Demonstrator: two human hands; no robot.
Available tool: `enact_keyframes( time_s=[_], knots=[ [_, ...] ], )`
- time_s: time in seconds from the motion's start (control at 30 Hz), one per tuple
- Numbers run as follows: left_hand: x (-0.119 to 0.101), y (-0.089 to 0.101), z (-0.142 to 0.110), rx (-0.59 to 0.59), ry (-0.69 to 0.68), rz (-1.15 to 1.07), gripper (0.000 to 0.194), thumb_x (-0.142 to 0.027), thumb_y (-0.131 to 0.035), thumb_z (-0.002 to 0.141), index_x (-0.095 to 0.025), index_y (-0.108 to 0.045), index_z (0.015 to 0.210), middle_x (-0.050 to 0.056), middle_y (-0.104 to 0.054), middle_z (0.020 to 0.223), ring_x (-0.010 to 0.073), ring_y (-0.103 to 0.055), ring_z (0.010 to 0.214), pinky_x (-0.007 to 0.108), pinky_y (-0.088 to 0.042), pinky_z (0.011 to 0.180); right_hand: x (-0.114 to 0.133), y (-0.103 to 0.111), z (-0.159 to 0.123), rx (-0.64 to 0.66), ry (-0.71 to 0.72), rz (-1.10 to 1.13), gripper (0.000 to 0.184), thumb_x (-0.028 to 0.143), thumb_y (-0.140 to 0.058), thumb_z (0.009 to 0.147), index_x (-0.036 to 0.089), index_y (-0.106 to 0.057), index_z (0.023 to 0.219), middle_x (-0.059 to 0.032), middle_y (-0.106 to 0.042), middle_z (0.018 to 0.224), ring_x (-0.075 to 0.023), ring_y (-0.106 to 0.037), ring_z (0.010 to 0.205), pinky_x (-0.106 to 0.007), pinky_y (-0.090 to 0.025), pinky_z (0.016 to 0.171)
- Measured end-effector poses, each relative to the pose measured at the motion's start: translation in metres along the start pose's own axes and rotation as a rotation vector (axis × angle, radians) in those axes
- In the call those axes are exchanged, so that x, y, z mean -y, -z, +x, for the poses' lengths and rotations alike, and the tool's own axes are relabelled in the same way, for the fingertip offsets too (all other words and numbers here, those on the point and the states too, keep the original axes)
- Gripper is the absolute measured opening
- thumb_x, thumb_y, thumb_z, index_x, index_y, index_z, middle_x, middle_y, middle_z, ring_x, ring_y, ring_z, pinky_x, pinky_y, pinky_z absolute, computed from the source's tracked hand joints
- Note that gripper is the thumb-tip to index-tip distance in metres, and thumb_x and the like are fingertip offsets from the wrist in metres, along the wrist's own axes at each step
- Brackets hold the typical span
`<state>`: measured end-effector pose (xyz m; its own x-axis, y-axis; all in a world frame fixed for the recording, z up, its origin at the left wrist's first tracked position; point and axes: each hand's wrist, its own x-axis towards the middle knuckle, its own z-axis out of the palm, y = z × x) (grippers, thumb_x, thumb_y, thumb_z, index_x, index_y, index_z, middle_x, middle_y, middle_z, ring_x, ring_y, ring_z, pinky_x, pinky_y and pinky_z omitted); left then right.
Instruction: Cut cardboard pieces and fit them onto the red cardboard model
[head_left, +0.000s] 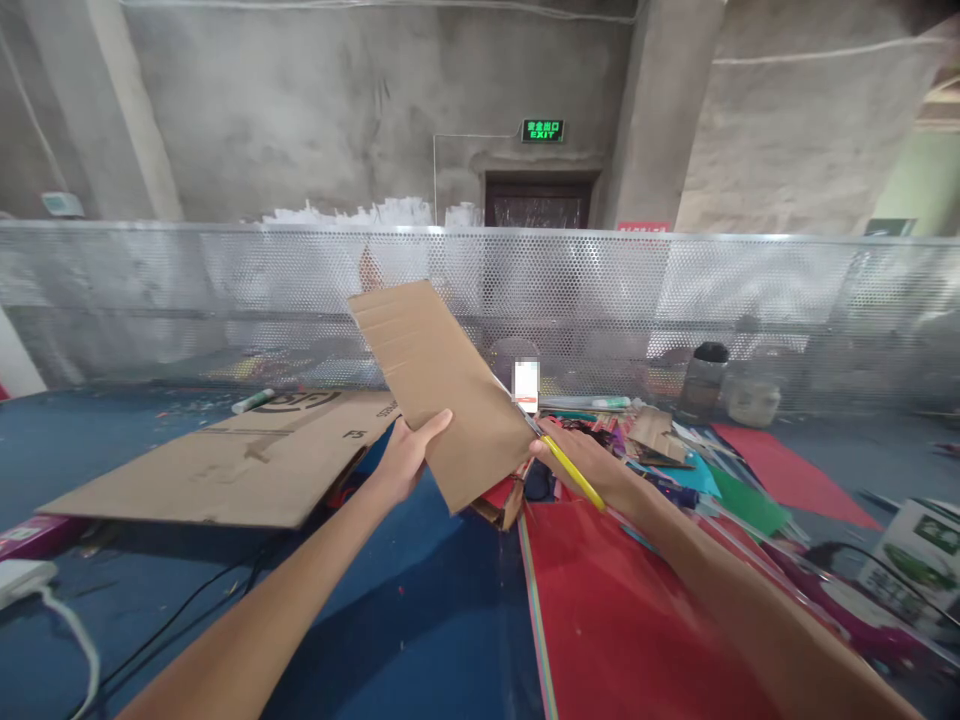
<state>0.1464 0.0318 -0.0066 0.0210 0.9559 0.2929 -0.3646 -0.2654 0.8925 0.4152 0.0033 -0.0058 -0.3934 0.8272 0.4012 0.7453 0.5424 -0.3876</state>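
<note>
My left hand (409,455) grips the lower edge of a brown cardboard piece (435,380), held up tilted above the blue table (420,610). My right hand (589,465) is closed on a yellow-handled cutting tool (574,472), scissors or a knife, its metal tip meeting the right edge of the cardboard piece. Both forearms reach in from the bottom of the head view.
A large flat cardboard sheet (240,465) lies at the left. Red paper (622,610) covers the table under my right arm, with coloured paper scraps (712,480) beyond. A dark-lidded jar (703,380) stands by the perforated metal screen (675,290). A cable (187,610) and box (919,555) lie near the edges.
</note>
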Motion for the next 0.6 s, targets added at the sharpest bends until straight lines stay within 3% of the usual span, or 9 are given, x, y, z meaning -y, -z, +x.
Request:
enact_keyframes(
  time_s=[0.2, 0.6],
  knots=[
    [0.0055, 0.0008, -0.0001, -0.003, -0.031, -0.021, 0.049, -0.031, -0.089, 0.071, -0.015, -0.073, 0.115, 0.013, -0.075, 0.12, 0.0296, -0.072, 0.108, 0.037, -0.06, 0.092, 0.0014, 0.0005, 0.0012, 0.011, -0.042, -0.173, 0.052, 0.059, -0.029, 0.104, 0.017, -0.057, 0.113, -0.0092, -0.069, 0.085, -0.025, -0.068, 0.078, -0.029, -0.036, 0.066],
    [0.01, 0.0021, -0.0003, -0.032, -0.041, -0.062, 0.047, -0.028, -0.089, 0.072, -0.015, -0.072, 0.113, 0.013, -0.076, 0.117, 0.0258, -0.075, 0.097, 0.034, -0.062, 0.084, 0.0019, 0.0002, 0.0016, -0.038, 0.003, -0.032, 0.049, 0.058, -0.031, 0.103, 0.017, -0.059, 0.101, -0.0071, -0.066, 0.083, -0.021, -0.063, 0.074, -0.029, -0.037, 0.065]
  ],
)
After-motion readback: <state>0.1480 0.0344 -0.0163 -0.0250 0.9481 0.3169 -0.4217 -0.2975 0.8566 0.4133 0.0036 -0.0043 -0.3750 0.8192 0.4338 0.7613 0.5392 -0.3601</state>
